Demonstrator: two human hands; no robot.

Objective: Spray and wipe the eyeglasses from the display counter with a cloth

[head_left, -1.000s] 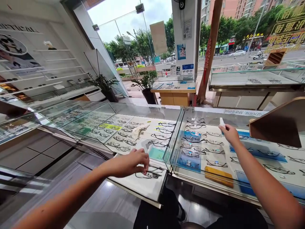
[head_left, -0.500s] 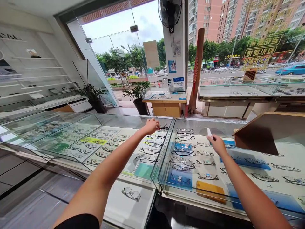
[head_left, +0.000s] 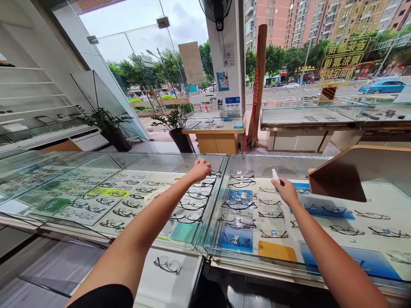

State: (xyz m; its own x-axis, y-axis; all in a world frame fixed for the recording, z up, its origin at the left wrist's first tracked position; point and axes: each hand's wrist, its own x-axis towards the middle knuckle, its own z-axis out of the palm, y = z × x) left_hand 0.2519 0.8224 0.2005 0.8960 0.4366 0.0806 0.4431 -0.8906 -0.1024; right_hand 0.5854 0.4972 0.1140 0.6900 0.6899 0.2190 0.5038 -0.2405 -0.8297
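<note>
My right hand [head_left: 285, 191] is closed around a small white bottle [head_left: 275, 175] with a tapered top, held upright over the right glass display counter [head_left: 289, 161]. My left hand [head_left: 201, 170] hovers over the far right part of the left glass counter [head_left: 167, 160], near its seam with the right one. Its fingers are curled in, and whatever may be in them is hidden. Under the glass below it lie eyeglasses [head_left: 192, 204] in a column. More eyeglasses [head_left: 239, 204] are lined up beneath the right counter's glass, some on blue cards.
A brown angled board [head_left: 337, 184] stands on the right counter. A yellow-orange pouch [head_left: 276, 251] lies inside it. At the near side, a white open drawer [head_left: 180, 284] holds one pair of glasses [head_left: 168, 264]. Potted plants [head_left: 181, 139] and a tree trunk [head_left: 258, 81] stand beyond.
The view has turned slightly to the right and down, so the scene sits further left and higher. Both hands keep nearly the same poses, and the white bottle stays in my right hand.
</note>
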